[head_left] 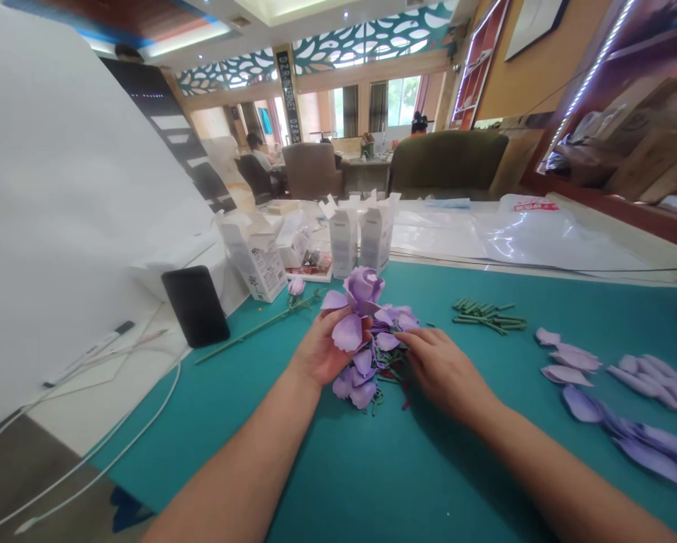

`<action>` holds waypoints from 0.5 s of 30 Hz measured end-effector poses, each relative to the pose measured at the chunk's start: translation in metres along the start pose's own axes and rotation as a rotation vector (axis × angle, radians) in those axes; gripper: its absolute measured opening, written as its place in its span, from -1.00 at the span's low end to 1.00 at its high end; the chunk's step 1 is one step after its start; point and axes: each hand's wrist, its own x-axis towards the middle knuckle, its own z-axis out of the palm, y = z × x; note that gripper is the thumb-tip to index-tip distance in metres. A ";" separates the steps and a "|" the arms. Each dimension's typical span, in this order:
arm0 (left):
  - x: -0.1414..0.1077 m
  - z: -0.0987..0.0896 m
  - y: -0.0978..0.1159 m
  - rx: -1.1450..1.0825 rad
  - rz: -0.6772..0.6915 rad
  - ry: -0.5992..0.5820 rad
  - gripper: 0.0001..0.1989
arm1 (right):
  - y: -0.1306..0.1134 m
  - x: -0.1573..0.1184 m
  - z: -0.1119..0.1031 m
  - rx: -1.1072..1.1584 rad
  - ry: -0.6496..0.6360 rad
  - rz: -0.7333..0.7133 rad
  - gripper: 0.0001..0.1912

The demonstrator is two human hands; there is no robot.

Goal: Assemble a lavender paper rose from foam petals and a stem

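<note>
Firstly, hands, two: left hand (323, 348), curled closely round the underside of one purple flower (364, 290), held upright above the table (457, 483); right hand (440, 362), fingers bent and bunched at the edge of a heap (363, 383) of purple petals and green bits, just beside the flower; whether the fingertips have hold of a piece, cannot be told. Handling, as judged: light left grip, low on the flower, so the thin petals do not crease; right fingertips best used to part single pieces from the heap by an edge, the rest left undisturbed. Heap, one, its pieces overlapping too closely to count. Beyond the left hand: bud (296, 286), one; long green stem (253, 332), one; phone (196, 307), one, propped on edge; marker (90, 354), one. Beyond the right hand: green sticks (488, 320), one pile, roughly a dozen or more; loose petals, three groups: pale (573, 358), at least three; rolled (652, 381), several; darker purple (632, 437), several, overlapped. Behind the flower: open white cartons, three, one at left (256, 260), two side by side (344, 241). Farther right: clear plastic bag (534, 230), one.
</note>
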 end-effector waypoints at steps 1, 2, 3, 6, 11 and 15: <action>0.000 0.000 0.000 -0.001 0.002 0.001 -0.95 | 0.004 -0.001 0.005 -0.016 0.001 -0.016 -0.60; -0.001 0.001 0.000 -0.001 0.004 0.004 -0.95 | 0.006 -0.002 0.009 -0.030 -0.004 -0.034 -0.59; -0.001 0.002 0.001 0.000 0.005 0.008 -0.94 | 0.008 -0.003 0.013 -0.041 -0.016 -0.054 -0.56; -0.002 0.003 0.001 0.005 0.004 0.018 -0.94 | 0.008 -0.005 0.022 -0.059 -0.072 -0.084 -0.45; -0.002 0.003 -0.001 0.020 0.003 0.021 -0.94 | 0.003 -0.004 0.017 -0.054 -0.118 -0.085 -0.58; -0.002 0.002 -0.002 0.030 0.003 0.013 -0.94 | 0.003 -0.001 0.008 -0.050 -0.118 -0.104 -0.74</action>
